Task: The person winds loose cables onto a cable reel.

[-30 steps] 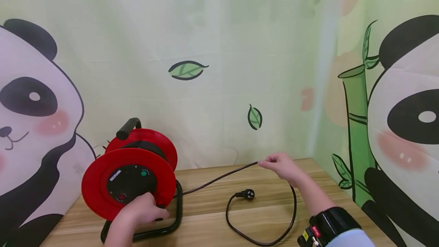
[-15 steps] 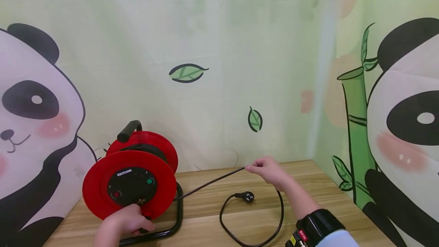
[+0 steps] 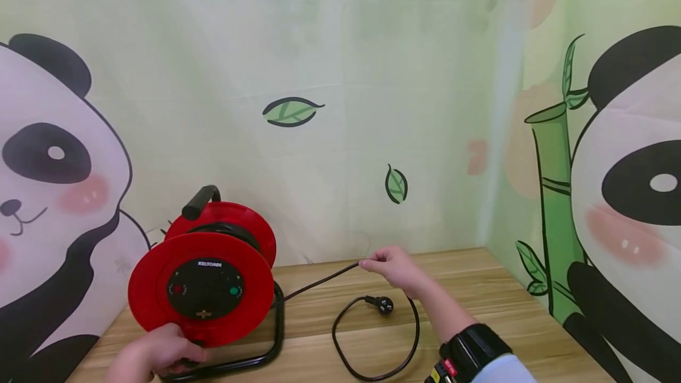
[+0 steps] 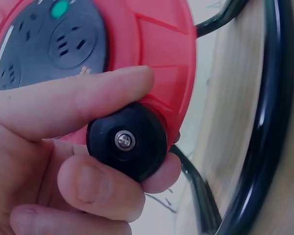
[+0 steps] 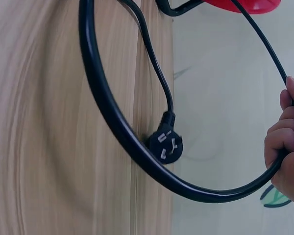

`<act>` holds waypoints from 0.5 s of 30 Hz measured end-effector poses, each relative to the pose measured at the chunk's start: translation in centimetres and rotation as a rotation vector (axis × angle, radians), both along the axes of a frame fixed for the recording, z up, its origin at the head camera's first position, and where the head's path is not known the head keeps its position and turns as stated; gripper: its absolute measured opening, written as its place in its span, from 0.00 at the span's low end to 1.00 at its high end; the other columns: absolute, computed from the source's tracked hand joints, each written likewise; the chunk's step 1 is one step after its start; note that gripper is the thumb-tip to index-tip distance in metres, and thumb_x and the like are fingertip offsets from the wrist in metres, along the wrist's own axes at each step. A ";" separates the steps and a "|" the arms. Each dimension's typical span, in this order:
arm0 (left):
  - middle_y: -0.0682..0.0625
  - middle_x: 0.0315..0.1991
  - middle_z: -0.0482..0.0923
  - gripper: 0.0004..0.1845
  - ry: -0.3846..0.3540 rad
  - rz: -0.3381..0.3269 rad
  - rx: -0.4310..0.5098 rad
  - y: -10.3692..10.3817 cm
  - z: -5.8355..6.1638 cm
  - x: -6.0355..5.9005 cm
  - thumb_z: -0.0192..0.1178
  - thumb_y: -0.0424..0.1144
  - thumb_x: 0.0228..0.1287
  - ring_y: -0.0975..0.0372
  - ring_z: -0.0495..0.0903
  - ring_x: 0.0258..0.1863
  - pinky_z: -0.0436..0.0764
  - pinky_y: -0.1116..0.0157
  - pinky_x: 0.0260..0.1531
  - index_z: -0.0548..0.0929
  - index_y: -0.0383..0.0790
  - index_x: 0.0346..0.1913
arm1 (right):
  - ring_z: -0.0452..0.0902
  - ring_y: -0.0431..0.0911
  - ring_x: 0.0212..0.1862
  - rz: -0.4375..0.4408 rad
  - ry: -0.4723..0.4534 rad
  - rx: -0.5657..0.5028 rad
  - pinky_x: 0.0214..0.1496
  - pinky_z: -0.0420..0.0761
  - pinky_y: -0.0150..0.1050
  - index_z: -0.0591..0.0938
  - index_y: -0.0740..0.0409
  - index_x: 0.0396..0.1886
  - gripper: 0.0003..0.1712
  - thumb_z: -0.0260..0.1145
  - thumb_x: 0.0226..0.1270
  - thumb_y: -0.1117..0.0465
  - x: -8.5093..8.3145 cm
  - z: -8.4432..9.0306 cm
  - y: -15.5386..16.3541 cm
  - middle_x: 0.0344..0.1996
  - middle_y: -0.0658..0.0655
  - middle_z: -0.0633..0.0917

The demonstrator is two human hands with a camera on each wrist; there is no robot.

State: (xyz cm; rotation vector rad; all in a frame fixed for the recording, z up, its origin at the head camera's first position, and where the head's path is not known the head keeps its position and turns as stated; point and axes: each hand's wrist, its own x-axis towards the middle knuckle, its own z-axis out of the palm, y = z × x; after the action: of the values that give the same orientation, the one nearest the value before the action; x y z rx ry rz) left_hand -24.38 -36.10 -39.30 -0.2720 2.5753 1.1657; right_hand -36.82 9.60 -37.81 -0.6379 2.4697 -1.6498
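Note:
A red cable reel (image 3: pixel 146 279) with a black socket panel (image 3: pixel 204 306) stands on a black tube frame (image 3: pixel 278 318) at the left of the table. With bent fingers and thumb my left hand (image 3: pixel 162 349) holds the reel's round black crank knob (image 4: pixel 144 159), low on the front disc. To the right, my right hand (image 3: pixel 396 268) grips the black power cable (image 3: pixel 321 281) above the table, fingers curled round it. One stretch slants from that hand to the reel. The free end loops down onto the wood, ending in a plug (image 3: pixel 385 305).
The wooden table (image 3: pixel 457 288) meets a pale green backdrop (image 3: pixel 340 205) printed with pandas, leaves and bamboo. A black carry handle (image 3: pixel 199 203) rises over the reel. On the right wrist sits a black strap (image 3: pixel 475 344).
The reel has turned clockwise as seen from the front, its knob passing leftward along the bottom with my left hand. My right hand has moved left with the cable, closer to the reel.

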 end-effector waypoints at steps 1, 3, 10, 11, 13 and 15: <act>0.50 0.24 0.79 0.10 0.001 0.007 0.007 -0.3 0.0 0.1 0.69 0.42 0.62 0.57 0.75 0.27 0.69 0.68 0.31 0.88 0.37 0.34 | 0.55 0.40 0.17 0.005 0.000 0.001 0.21 0.60 0.33 0.85 0.58 0.35 0.14 0.68 0.72 0.51 0.0 0.0 -0.2 0.19 0.47 0.67; 0.51 0.21 0.77 0.10 0.000 0.004 0.023 -0.9 0.1 0.4 0.68 0.42 0.63 0.60 0.71 0.23 0.66 0.70 0.28 0.87 0.38 0.30 | 0.55 0.40 0.17 0.018 0.003 -0.006 0.21 0.60 0.34 0.84 0.58 0.34 0.14 0.67 0.73 0.52 0.1 -0.1 -0.7 0.19 0.47 0.66; 0.50 0.24 0.77 0.09 0.048 -0.154 0.177 -3.9 0.5 1.0 0.61 0.38 0.69 0.62 0.67 0.21 0.66 0.69 0.27 0.84 0.35 0.39 | 0.54 0.39 0.16 0.054 0.001 -0.014 0.20 0.59 0.33 0.85 0.59 0.33 0.13 0.67 0.73 0.54 0.4 -0.4 -2.6 0.18 0.46 0.67; 0.50 0.25 0.77 0.09 0.064 -0.163 0.196 -4.3 0.6 1.1 0.60 0.37 0.69 0.61 0.69 0.22 0.67 0.68 0.28 0.84 0.33 0.42 | 0.55 0.39 0.17 0.058 0.002 -0.010 0.21 0.60 0.34 0.85 0.59 0.34 0.13 0.67 0.73 0.54 0.4 -0.5 -2.9 0.19 0.47 0.68; 0.49 0.27 0.78 0.11 0.101 -0.152 0.222 -4.8 0.8 1.2 0.59 0.36 0.70 0.59 0.70 0.24 0.69 0.66 0.29 0.82 0.30 0.47 | 0.60 0.40 0.21 0.063 0.013 0.003 0.26 0.64 0.35 0.86 0.58 0.36 0.13 0.67 0.73 0.53 0.5 -0.6 -3.6 0.22 0.48 0.72; 0.49 0.26 0.77 0.12 0.136 -0.090 0.177 -5.0 1.1 1.4 0.59 0.37 0.69 0.58 0.70 0.23 0.69 0.66 0.28 0.83 0.30 0.47 | 0.63 0.42 0.26 0.068 0.025 0.016 0.33 0.67 0.38 0.86 0.58 0.36 0.12 0.66 0.74 0.53 0.5 -0.7 -4.3 0.26 0.49 0.75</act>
State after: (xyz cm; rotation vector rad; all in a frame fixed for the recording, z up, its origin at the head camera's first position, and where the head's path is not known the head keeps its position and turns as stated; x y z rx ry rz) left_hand -22.98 -41.14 -38.19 -0.0388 2.5458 1.4113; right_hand -36.28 5.30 -38.55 -0.7365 2.4471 -1.6056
